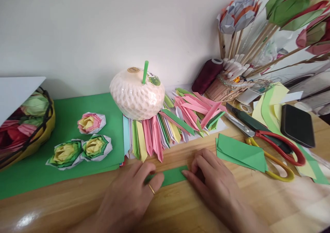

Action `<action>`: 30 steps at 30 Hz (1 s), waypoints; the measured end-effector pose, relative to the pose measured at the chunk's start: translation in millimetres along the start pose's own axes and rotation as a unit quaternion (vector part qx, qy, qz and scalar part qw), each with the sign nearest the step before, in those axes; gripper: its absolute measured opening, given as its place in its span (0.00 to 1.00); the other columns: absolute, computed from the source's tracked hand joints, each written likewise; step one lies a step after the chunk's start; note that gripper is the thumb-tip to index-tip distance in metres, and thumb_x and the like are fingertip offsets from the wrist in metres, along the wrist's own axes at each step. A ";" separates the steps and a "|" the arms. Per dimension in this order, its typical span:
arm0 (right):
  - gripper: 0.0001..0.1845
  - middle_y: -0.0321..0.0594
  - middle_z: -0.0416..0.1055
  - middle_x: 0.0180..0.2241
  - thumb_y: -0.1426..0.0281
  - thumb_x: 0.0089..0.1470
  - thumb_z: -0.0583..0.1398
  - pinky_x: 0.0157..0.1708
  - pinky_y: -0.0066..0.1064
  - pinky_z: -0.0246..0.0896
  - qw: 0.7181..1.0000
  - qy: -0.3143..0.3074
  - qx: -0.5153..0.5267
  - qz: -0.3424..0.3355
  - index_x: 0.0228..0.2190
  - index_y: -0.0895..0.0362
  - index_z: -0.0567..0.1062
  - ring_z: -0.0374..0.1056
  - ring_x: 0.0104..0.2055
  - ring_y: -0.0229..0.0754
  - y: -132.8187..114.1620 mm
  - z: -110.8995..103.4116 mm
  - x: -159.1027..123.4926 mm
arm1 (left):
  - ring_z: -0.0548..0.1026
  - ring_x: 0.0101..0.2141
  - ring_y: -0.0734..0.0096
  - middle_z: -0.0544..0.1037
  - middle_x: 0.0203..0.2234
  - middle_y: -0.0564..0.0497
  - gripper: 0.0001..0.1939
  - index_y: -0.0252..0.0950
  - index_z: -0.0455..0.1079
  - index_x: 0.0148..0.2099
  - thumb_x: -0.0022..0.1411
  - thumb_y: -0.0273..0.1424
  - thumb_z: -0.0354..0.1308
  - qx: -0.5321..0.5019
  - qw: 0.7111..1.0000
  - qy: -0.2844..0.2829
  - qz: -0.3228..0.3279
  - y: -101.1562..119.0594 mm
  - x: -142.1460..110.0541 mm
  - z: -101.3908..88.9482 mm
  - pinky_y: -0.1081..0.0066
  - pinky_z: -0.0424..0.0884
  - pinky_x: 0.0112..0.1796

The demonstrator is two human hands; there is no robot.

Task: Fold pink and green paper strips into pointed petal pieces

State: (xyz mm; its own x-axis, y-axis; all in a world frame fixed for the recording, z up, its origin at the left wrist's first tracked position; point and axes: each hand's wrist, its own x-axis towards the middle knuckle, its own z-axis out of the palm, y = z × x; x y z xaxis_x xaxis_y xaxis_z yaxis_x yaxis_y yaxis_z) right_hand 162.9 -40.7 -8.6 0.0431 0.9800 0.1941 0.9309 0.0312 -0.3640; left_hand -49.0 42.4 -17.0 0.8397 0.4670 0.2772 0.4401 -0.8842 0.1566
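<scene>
A narrow green paper strip (173, 176) lies on the wooden table between my two hands. My left hand (131, 190) wears a ring and has its fingers curled over the strip's left end, thumb on the paper. At the right end, my right hand (215, 178) has its fingers bent in, with the thumb tip on the strip's edge. Just beyond the hands, several folded paper pieces (156, 140) in pink, green, yellow and white are lined up in a row. Some cut green paper rectangles (241, 152) rest to the right of my right hand.
Red-handled scissors (279, 143), yellow-handled scissors (281, 172) and a black phone (297, 125) lie at right. A cream coconut-shaped container (136, 95) with a green straw stands behind. Three paper flowers (91, 123) sit on green sheets (69, 105), beside a basket (50, 121).
</scene>
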 end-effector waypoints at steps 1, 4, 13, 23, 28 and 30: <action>0.13 0.35 0.63 0.26 0.66 0.60 0.53 0.26 0.29 0.58 1.000 -0.002 -0.001 0.000 0.24 0.54 0.63 0.62 0.26 0.38 0.0 -0.1 -0.2 | 0.69 0.28 0.70 0.71 0.30 0.54 0.16 0.43 0.68 0.42 0.67 0.23 0.41 0.006 0.999 0.017 0.028 0.0 0.4 1.3 0.74 0.61 0.28; 0.12 0.37 0.64 0.27 0.66 0.61 0.53 0.27 0.30 0.59 1.000 -0.007 -0.004 -0.002 0.26 0.55 0.65 0.63 0.28 0.39 0.7 -1.1 -1.2 | 0.67 0.27 0.70 0.72 0.30 0.53 0.19 0.46 0.65 0.53 0.68 0.22 0.40 0.039 0.996 0.040 0.071 0.3 0.8 6.0 0.73 0.62 0.29; 0.18 0.42 0.70 0.34 0.77 0.60 0.47 0.31 0.33 0.62 0.989 -0.003 -0.040 -0.145 0.49 0.59 0.68 0.64 0.33 0.42 -25.3 -9.5 -22.8 | 0.68 0.29 0.68 0.72 0.31 0.51 0.12 0.39 0.70 0.46 0.70 0.34 0.46 0.059 0.996 0.025 0.062 3.1 7.1 2.9 0.70 0.65 0.30; 0.20 0.44 0.72 0.38 0.76 0.63 0.43 0.32 0.35 0.57 0.977 0.019 -0.164 -0.138 0.45 0.56 0.71 0.65 0.36 0.45 -9.2 -19.7 -38.7 | 0.68 0.31 0.67 0.72 0.34 0.50 0.15 0.43 0.65 0.55 0.70 0.29 0.46 0.118 0.987 0.012 0.109 -2.1 1.0 0.8 0.69 0.65 0.32; 0.18 0.43 0.73 0.38 0.79 0.60 0.45 0.36 0.36 0.58 0.965 0.026 -0.190 -0.179 0.40 0.59 0.73 0.65 0.39 0.45 -14.4 -21.9 -33.4 | 0.68 0.32 0.65 0.71 0.34 0.48 0.21 0.45 0.58 0.61 0.68 0.25 0.47 0.133 0.980 -0.034 0.142 3.9 4.0 -8.2 0.67 0.66 0.32; 0.18 0.43 0.74 0.38 0.80 0.59 0.46 0.37 0.37 0.58 0.961 0.035 -0.202 -0.186 0.39 0.59 0.74 0.65 0.39 0.46 -16.6 -21.6 -32.1 | 0.68 0.33 0.64 0.71 0.34 0.47 0.23 0.45 0.56 0.62 0.67 0.25 0.49 0.147 0.976 -0.046 0.152 7.1 5.2 -11.4 0.67 0.66 0.32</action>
State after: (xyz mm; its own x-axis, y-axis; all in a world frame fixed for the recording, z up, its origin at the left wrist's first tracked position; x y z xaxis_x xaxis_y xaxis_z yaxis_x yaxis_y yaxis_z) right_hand 153.9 -77.0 10.9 -0.3082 0.8999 0.3084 0.9510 0.2837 0.1228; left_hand -45.1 38.6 -3.5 0.9645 0.1924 0.1806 0.2280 -0.9523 -0.2028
